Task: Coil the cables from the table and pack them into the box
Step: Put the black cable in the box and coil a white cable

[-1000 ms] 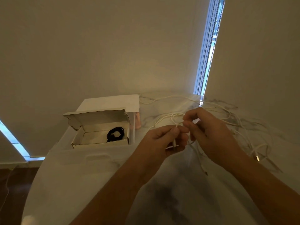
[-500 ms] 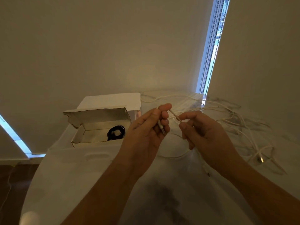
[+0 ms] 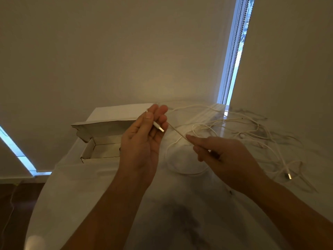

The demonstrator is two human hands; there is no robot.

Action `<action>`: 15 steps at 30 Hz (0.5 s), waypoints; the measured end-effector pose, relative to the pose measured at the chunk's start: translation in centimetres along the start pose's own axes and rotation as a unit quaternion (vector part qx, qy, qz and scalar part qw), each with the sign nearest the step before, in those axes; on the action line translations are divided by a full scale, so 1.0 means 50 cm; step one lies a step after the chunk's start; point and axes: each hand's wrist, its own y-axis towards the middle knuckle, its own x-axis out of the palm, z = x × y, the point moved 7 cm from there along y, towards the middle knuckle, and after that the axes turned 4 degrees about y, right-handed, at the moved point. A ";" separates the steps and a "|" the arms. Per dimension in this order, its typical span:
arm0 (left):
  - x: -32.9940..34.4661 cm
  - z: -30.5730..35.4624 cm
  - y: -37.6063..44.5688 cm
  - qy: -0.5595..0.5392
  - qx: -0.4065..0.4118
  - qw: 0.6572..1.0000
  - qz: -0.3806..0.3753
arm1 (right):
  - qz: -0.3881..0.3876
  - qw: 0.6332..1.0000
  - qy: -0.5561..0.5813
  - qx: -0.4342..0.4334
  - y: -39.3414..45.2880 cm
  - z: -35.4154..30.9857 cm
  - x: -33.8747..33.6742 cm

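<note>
Fingers (image 3: 156,114) of my left hand (image 3: 142,147) curl round a white cable (image 3: 175,131), plug end (image 3: 159,127) sticking out across the palm. Right hand (image 3: 223,156) pinches the same cable lower down, strand taut between both hands. Rest of it loops on the marble table (image 3: 108,195), tangled with more white cables (image 3: 252,127) at right. Open white box (image 3: 100,141) sits behind my left hand; I can't see what's inside.
</note>
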 end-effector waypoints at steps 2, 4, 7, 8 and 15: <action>-0.009 0.015 0.003 0.006 0.026 0.999 0.020 | -0.003 1.000 0.004 -0.005 -0.001 -0.005 -0.001; -0.016 0.025 0.004 0.018 0.047 0.998 0.037 | 0.001 1.000 -0.003 -0.006 -0.001 -0.008 -0.004; -0.018 0.027 0.002 0.046 0.068 0.995 0.051 | 0.008 1.000 -0.019 -0.017 -0.003 -0.017 -0.008; -0.017 0.025 0.002 0.053 0.071 0.995 0.051 | 0.006 0.999 -0.024 -0.021 -0.004 -0.022 -0.009; -0.024 0.021 0.004 0.066 0.070 0.994 0.052 | -0.019 0.997 -0.057 -0.047 -0.005 -0.046 -0.011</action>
